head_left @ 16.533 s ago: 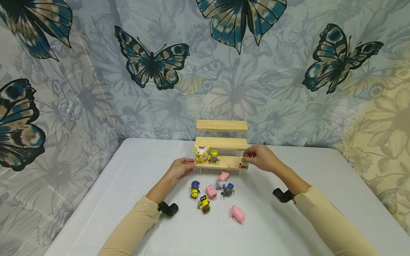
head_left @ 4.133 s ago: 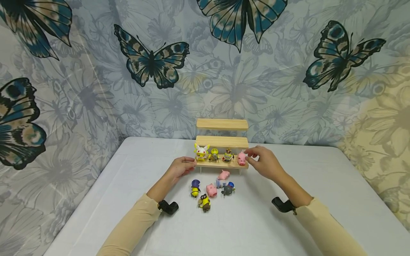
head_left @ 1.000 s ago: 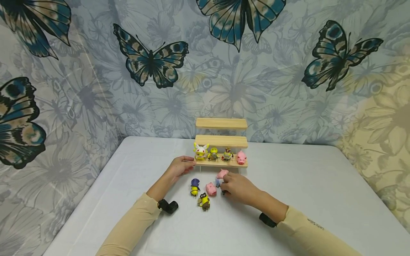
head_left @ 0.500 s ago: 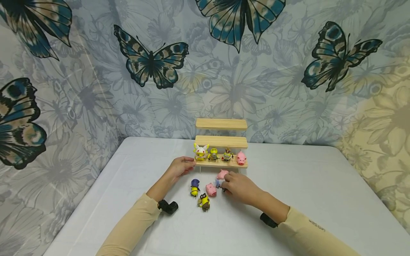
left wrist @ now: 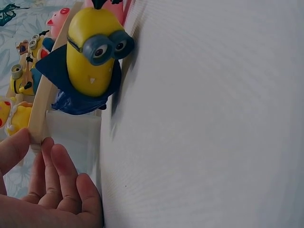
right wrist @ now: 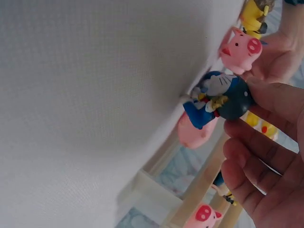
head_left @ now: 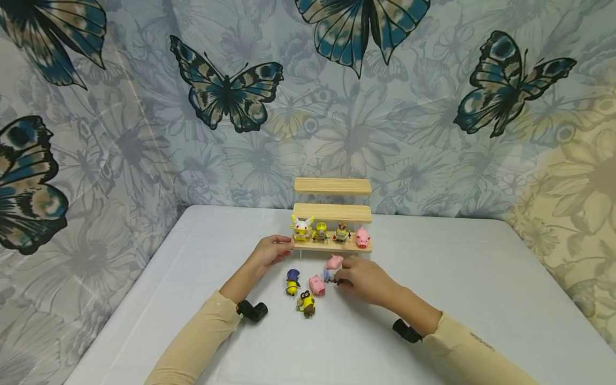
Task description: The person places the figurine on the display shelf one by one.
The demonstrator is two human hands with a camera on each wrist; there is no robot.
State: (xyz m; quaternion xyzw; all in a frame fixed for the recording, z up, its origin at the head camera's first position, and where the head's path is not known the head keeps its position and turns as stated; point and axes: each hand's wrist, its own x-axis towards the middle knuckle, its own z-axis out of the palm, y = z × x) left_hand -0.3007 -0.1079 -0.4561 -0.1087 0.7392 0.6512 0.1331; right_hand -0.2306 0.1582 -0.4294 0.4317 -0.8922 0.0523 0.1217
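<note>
My left hand (head_left: 270, 251) pinches the left end of the lowest board of a three-tier wooden display shelf (head_left: 332, 213), thumb above and fingertips below. My right hand (head_left: 368, 280) is low over the table in front of the shelf. Between its thumb and index finger it pinches a small figurine (right wrist: 235, 100) with a dark round back, blue legs and a whiskered white face. Most of it is hidden in the head view. Beside these fingertips are a light-blue figurine (head_left: 329, 275) and a lying pink pig figurine (head_left: 334, 262).
The lowest board bears a white-eared yellow figurine (head_left: 301, 229), two yellow minion figurines and a pink pig (head_left: 363, 238). On the white table (head_left: 192, 321) lie a caped minion (head_left: 292, 283), another pig (head_left: 317, 285) and a brown-clad minion (head_left: 306, 303).
Earlier my right hand set down a minion, then a pink pig, on the lowest board. It then came down to the table figurines, and now shifts slightly right. The left hand stays.
</note>
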